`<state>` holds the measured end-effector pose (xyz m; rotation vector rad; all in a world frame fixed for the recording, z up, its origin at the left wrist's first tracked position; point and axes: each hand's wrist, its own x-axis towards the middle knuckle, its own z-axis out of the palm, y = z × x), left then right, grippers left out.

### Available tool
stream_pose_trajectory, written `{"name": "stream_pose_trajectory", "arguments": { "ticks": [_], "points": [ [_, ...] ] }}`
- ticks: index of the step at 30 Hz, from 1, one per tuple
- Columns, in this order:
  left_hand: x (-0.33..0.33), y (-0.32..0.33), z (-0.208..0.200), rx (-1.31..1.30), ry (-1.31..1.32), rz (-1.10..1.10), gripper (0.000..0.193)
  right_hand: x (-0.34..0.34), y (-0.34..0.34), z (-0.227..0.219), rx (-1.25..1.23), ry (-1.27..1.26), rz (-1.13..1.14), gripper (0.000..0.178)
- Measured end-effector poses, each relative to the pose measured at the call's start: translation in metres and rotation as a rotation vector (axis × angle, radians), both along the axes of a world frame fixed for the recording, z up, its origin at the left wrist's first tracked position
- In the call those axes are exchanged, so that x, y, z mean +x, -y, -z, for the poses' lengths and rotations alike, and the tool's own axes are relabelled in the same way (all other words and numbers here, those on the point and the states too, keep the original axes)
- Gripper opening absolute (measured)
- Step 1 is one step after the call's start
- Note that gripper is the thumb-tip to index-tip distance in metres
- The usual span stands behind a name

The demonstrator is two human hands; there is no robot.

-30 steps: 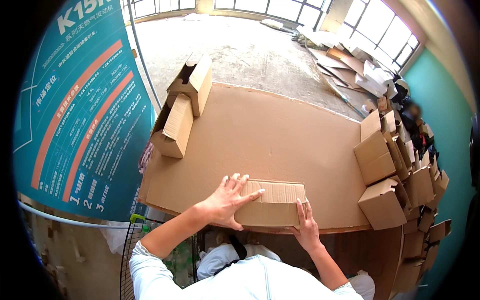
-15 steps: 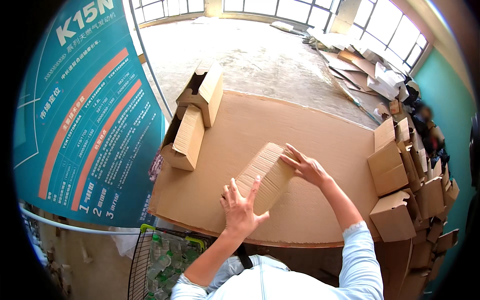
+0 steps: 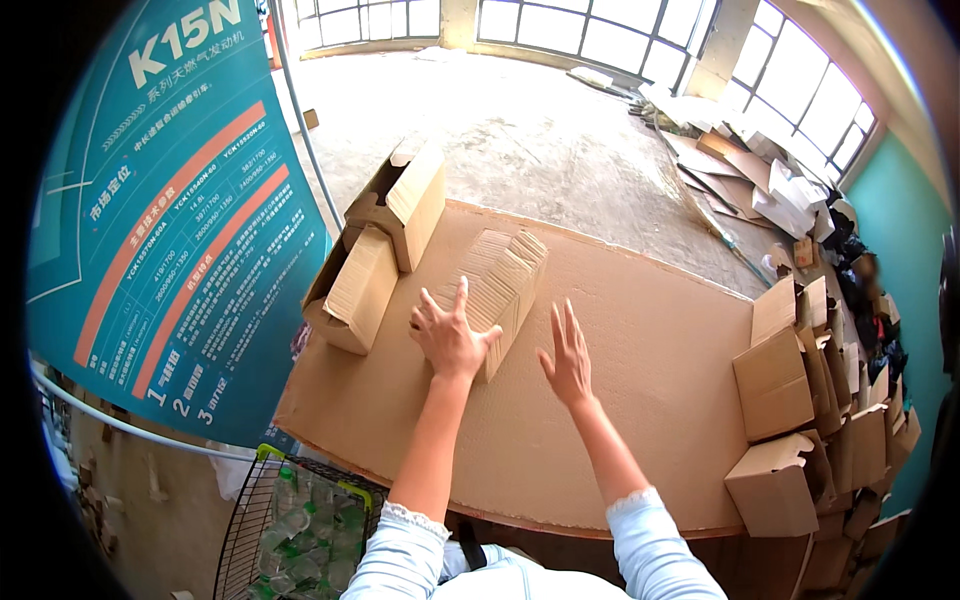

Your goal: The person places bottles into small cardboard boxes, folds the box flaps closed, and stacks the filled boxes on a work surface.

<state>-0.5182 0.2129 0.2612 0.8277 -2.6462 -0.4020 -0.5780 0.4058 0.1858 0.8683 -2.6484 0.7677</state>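
Hands [image 3: 452,342] spread wide, gripping nothing, left over carton [image 3: 508,280], carton's long axis slanting away rightward

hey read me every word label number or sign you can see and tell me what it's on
Teal banner: large white heading and smaller white lines; I don't copy printed wording. The finest lines are too small to read.
Cardboard box by the left hand: no text visible.

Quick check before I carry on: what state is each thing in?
Middle carton: no opening visible
Left hand: open, contact with carton unclear
Right hand: open, apart from carton
Rear left carton: open
Front left carton: open
Cartons at right: piled together, some open
Wire cart: holding bottles
Banner: unrolled
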Motion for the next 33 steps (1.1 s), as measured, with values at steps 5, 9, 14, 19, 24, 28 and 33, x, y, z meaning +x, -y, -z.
{"name": "stream_pose_trajectory", "arguments": {
  "ticks": [5, 9, 14, 19, 24, 28, 33],
  "points": [
    [-0.059, 0.029, -0.004, -0.046, 0.117, -0.090, 0.098, 0.073, -0.078, 0.042, 0.137, 0.179, 0.122, 0.089],
    [-0.101, 0.045, -0.013, 0.000, 0.150, -0.134, 0.097, 0.120, -0.115, 0.063, 0.248, 0.195, 0.274, 0.063],
    [-0.146, 0.080, 0.001, 0.149, 0.019, -0.190, 0.100, 0.129, -0.112, 0.062, 0.311, 0.158, 0.260, 0.056],
    [-0.166, 0.092, 0.001, 0.140, 0.055, -0.181, 0.099, 0.129, -0.110, 0.061, 0.307, 0.187, 0.255, 0.058],
    [-0.155, 0.052, -0.009, 0.022, 0.317, -0.097, 0.115, 0.129, -0.110, 0.060, 0.313, 0.173, 0.266, 0.058],
    [-0.129, 0.089, 0.004, 0.064, 0.121, 0.154, 0.115, 0.128, -0.111, 0.059, 0.315, 0.147, 0.253, 0.059],
    [-0.057, 0.110, 0.047, 0.184, -0.600, 0.400, 0.083, 0.073, -0.092, 0.075, 0.095, 0.205, 0.292, 0.071]
  ]
}}
